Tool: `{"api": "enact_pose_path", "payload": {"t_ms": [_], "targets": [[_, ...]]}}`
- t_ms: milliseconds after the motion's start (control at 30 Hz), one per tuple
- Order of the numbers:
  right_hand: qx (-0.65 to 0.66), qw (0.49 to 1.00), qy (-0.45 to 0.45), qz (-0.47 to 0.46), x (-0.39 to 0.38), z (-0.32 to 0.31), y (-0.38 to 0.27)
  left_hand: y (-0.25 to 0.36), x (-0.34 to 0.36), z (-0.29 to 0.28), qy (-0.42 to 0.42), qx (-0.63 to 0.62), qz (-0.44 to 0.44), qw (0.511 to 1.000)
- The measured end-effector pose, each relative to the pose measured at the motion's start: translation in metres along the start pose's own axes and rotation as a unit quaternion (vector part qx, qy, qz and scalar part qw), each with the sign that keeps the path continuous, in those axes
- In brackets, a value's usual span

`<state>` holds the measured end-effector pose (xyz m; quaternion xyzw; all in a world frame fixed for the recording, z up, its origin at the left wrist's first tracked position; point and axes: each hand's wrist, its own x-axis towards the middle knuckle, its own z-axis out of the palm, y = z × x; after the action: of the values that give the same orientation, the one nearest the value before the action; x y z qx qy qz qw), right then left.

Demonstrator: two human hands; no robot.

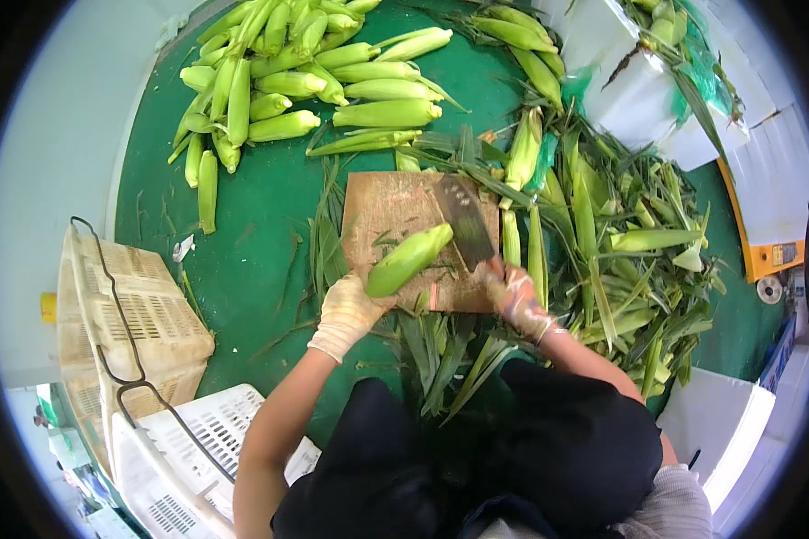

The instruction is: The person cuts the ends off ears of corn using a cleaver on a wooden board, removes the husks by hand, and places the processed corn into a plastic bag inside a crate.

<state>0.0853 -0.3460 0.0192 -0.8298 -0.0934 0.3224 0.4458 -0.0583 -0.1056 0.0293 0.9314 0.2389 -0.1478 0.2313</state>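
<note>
An ear of corn in its green husk (pixel 408 260) lies slantwise over the wooden cutting board (pixel 382 202). Its lower end is gripped by my left hand (pixel 349 312), which wears a pale glove. My right hand (pixel 519 304), also gloved, is closed round the handle of a cleaver (pixel 466 220). The cleaver's broad dark blade slants over the board's right part, to the right of the ear and apart from it. Small green scraps are scattered on the board.
Behind the board, a heap of unhusked corn (pixel 288 85) covers the green floor (pixel 243 296). Stripped husks and leaves (pixel 643 260) pile up on the right. White boxes (pixel 665 108) stand at the far right, an orange-edged scale (pixel 771 256) near them. Plastic crates (pixel 144 323) stand at the left.
</note>
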Motion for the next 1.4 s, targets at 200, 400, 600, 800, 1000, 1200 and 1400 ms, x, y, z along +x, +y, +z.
{"api": "enact_pose_path", "payload": {"t_ms": [200,400,600,800,1000,1200,1400], "targets": [[-0.035,0.994,0.026,-0.103,0.034,-0.014,0.066,0.008,-0.011,0.035,0.025,-0.599,-0.133,0.789],[-0.138,0.982,-0.006,-0.131,0.02,-0.016,-0.007,0.085,-0.029,0.094,-0.073,-0.459,-0.07,0.883],[-0.058,0.985,0.012,-0.161,0.03,0.002,0.029,0.151,-0.02,0.109,-0.005,-0.445,-0.117,0.888],[-0.274,0.95,-0.046,-0.14,0.043,-0.02,0.031,0.096,-0.022,0.076,-0.061,-0.618,-0.119,0.775],[0.503,0.862,-0.056,0.042,0.039,-0.015,0.078,0.037,-0.038,-0.015,0.011,-0.46,-0.16,0.873],[-0.229,0.971,0.04,-0.057,0.019,-0.075,0.073,0.048,-0.081,-0.074,0.158,-0.451,-0.172,0.861],[-0.118,0.969,0.204,-0.069,-0.04,-0.124,0.09,0.056,-0.073,-0.009,0.199,-0.669,-0.135,0.703]]}}
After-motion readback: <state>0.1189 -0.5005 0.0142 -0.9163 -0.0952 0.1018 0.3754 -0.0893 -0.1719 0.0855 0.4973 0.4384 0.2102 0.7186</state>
